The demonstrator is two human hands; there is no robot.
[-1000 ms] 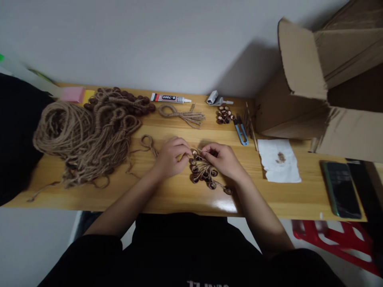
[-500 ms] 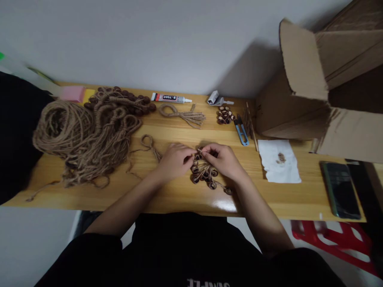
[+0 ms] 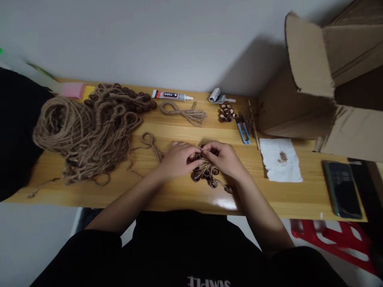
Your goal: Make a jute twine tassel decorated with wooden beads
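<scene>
Because both hands meet over the small bundle of twine and brown shell pieces at the near middle of the table, a careless pull can, I think, loosen the twine or shake a shell off the cluster, and one shell at the end of a strand already lies close to the near edge. The left hand is nearly closed, its fingertips pinched together on the far end of the bundle. The right hand is also curled, thumb and fingers pressed on the same end from the right, so the two hands touch there. What exactly sits between the fingertips I cannot tell. The snips and the spare shells lie farther away, well apart from the hands.
</scene>
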